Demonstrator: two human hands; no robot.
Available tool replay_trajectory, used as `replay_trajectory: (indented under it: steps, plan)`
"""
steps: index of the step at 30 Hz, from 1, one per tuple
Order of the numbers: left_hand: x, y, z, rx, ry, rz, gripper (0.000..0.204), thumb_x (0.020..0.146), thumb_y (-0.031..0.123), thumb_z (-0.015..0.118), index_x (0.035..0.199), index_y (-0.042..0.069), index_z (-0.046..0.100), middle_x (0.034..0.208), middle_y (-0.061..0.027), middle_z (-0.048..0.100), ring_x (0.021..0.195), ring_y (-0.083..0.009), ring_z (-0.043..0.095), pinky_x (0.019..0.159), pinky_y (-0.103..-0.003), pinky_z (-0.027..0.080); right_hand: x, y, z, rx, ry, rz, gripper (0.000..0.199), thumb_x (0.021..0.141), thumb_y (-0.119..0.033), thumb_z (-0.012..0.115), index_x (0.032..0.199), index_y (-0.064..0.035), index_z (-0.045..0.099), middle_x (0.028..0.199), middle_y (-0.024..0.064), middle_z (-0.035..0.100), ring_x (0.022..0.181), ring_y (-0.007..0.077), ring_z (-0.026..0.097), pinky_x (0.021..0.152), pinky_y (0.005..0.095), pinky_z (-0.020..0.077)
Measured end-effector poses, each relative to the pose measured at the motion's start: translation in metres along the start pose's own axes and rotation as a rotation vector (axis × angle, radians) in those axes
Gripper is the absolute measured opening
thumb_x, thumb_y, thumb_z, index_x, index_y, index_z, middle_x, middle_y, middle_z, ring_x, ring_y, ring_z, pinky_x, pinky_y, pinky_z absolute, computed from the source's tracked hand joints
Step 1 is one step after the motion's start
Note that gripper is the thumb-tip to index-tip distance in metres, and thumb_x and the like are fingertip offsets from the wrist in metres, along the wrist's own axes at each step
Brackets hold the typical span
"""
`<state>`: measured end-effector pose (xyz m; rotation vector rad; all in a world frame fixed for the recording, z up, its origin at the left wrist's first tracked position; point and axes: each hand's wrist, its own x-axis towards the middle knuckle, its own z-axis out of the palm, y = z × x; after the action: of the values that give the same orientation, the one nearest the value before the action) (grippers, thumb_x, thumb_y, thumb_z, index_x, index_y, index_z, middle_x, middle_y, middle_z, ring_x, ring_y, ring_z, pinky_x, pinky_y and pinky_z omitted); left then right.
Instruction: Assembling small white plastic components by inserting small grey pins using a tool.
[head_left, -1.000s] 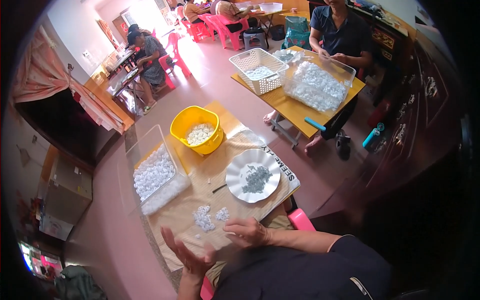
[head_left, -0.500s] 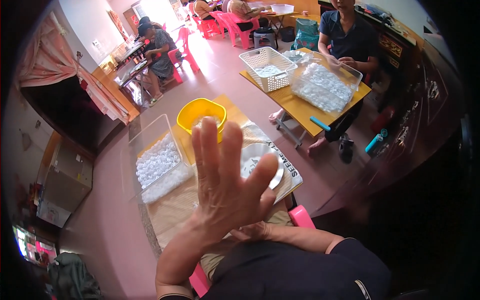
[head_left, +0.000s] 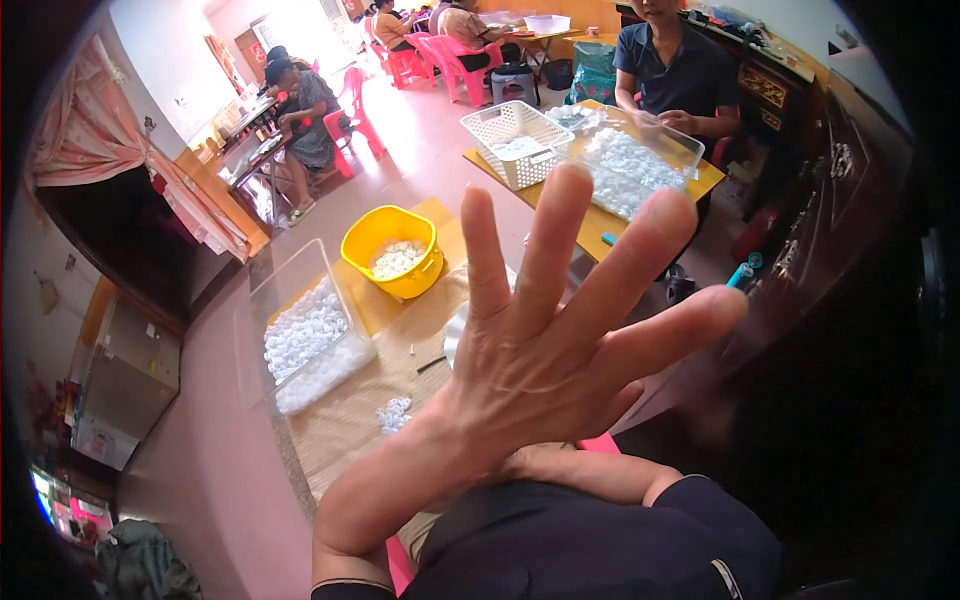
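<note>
My left hand is raised above the table, close to the view, with its fingers spread and nothing in it. My right forearm lies across my lap; the right hand's fingers are hidden behind the left wrist. On the brown cloth beside my left arm sits a small heap of white plastic pieces. A thin dark stick lies near it. The rim of a round white plate shows behind my left hand, which covers the rest.
A clear bin of white pieces stands at the table's left. A yellow tub, also holding white pieces, is at the far end. Across, a person sits at another table with a white basket and a clear bin.
My left hand has moved right and nearer to the view, with its fingers spreading wider. The plate is now mostly covered, while the white heap and dark stick have come into sight.
</note>
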<state>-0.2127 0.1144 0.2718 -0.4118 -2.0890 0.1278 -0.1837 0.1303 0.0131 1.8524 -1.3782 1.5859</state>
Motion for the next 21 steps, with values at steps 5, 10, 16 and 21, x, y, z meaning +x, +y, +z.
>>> replay_trajectory:
  steps: [5, 10, 16, 21]
  plan:
    - [0.006, 0.006, -0.007, -0.04, 0.014, -0.02, 0.045, 0.076, 0.027, 0.076, 0.117, 0.031, 0.059, 0.157, -0.0187, 0.013, 0.143, -0.0495, 0.002, 0.11, -0.066, 0.006, 0.054, -0.015, -0.012, 0.079, -0.033, 0.027, 0.018, 0.079, -0.009, 0.069, 0.096, -0.0049, 0.066, 0.092, 0.0116, 0.063, 0.073, 0.0266, 0.066, 0.064, 0.0373, 0.0535]
    - [0.012, 0.005, -0.011, -0.044, -0.049, -0.034, 0.062, 0.076, 0.025, 0.075, 0.131, 0.035, 0.05, 0.157, -0.017, 0.016, 0.144, -0.048, 0.002, 0.11, -0.067, 0.006, 0.03, -0.007, -0.002, 0.141, -0.06, 0.069, 0.018, 0.079, -0.009, 0.068, 0.096, -0.0049, 0.066, 0.092, 0.0113, 0.063, 0.074, 0.0268, 0.066, 0.064, 0.0373, 0.0536]
    - [0.011, 0.005, 0.0, -0.107, 0.146, -0.046, 0.08, 0.076, 0.028, 0.063, 0.148, 0.037, 0.028, 0.157, -0.0041, 0.023, 0.144, -0.0402, 0.016, 0.109, -0.07, 0.001, -0.004, 0.001, 0.006, 0.219, -0.086, 0.132, 0.019, 0.079, -0.009, 0.068, 0.097, -0.0049, 0.065, 0.092, 0.011, 0.063, 0.074, 0.027, 0.066, 0.064, 0.0372, 0.0537]
    - [-0.005, -0.012, -0.002, -0.358, -0.079, -0.092, 0.095, 0.07, 0.026, 0.077, 0.149, 0.01, 0.026, 0.156, -0.0204, 0.016, 0.146, -0.0407, 0.006, 0.115, -0.056, 0.012, -0.004, 0.001, 0.007, 0.283, -0.105, 0.179, 0.019, 0.079, -0.009, 0.068, 0.098, -0.0049, 0.065, 0.092, 0.0107, 0.063, 0.075, 0.0271, 0.066, 0.063, 0.0372, 0.0538]
